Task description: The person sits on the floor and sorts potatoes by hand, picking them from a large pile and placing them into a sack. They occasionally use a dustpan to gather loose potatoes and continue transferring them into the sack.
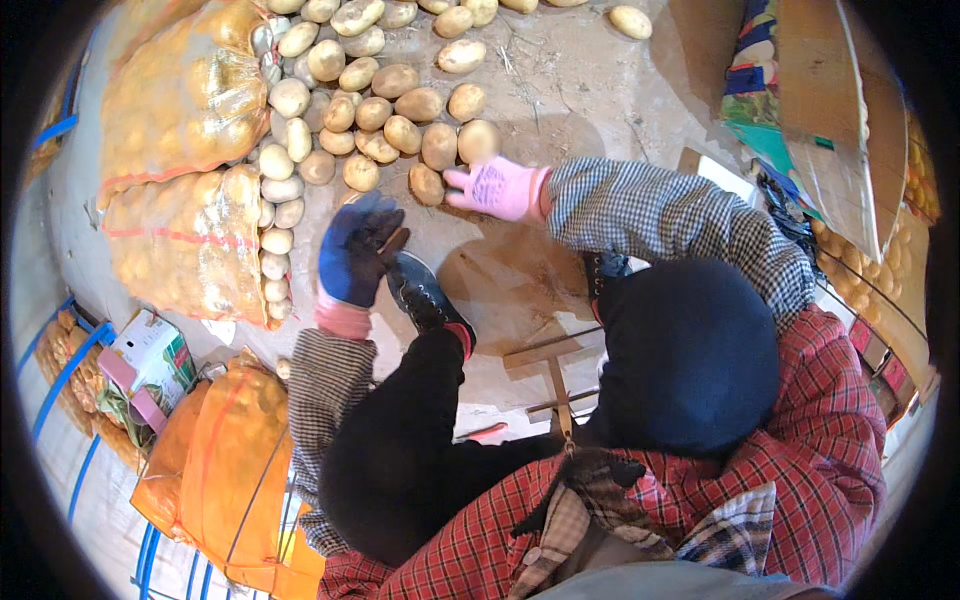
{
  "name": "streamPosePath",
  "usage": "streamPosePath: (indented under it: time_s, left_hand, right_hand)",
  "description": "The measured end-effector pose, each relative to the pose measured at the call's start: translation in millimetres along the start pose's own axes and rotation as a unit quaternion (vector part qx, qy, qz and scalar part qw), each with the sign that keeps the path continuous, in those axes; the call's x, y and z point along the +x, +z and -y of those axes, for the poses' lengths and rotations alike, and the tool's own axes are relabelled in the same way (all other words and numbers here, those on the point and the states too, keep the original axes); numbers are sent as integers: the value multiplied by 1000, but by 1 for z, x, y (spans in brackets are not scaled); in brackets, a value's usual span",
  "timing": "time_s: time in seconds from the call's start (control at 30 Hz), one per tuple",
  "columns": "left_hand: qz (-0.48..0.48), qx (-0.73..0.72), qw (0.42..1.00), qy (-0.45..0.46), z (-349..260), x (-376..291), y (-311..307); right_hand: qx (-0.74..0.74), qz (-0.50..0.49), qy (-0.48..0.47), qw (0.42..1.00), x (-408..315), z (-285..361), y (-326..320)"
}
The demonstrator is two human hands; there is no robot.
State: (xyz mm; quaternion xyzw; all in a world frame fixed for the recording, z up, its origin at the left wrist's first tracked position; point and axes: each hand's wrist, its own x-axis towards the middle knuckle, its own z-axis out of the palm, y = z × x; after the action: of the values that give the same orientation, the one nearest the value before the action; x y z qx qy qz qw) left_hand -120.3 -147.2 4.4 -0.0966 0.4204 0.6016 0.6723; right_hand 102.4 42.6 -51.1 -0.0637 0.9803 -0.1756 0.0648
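My left hand (361, 251) wears a blue glove with a dark palm and a pink cuff. It hovers above a dark lace-up shoe (420, 289), blurred at the fingertips, and no potato shows in it. My right hand (499, 187), in a pink glove with printed markings, reaches to the potatoes on the floor. Its spread fingers are beside one potato (427, 184); whether they touch it is unclear. Another potato (478, 141) lies just beyond the knuckles. Several loose potatoes (373, 113) spread away from there across the dusty floor.
Filled mesh sacks (184, 247) lie at left, with potatoes (276, 241) along their edge. An orange sack (232, 465) and a printed carton (154, 352) are at lower left. Cardboard (832, 112) stands at right. Between my legs is a wooden T-shaped piece (556, 375).
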Motion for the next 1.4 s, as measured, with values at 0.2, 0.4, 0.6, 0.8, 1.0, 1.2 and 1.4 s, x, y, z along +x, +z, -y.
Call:
streamPosePath:
  time_s: [0.2,0.4,0.6,0.8,1.0,1.2,1.4]
  left_hand:
    - [21,62,998,-25,67,36,-31]
    - [84,496,860,90,78,35,-4]
    - [116,527,821,185,66,30,29]
    - [152,442,869,165,63,22,5]
    - [121,-52,982,-134,80,21,-15]
    - [60,10,990,-123,87,12,-33]
    - [64,25,983,-170,86,4,-38]
  right_hand:
    - [83,0,61,995,-12,-9,34]
    - [303,-70,127,942,-20,16,-3]
    - [11,-47,238,970,-13,-26,9]
    - [173,-49,287,941,-15,-31,13]
    - [406,-116,110,900,0,18,-9]
    - [267,-91,77,956,47,20,-1]
    - [-31,-102,-26,994,102,6,26]
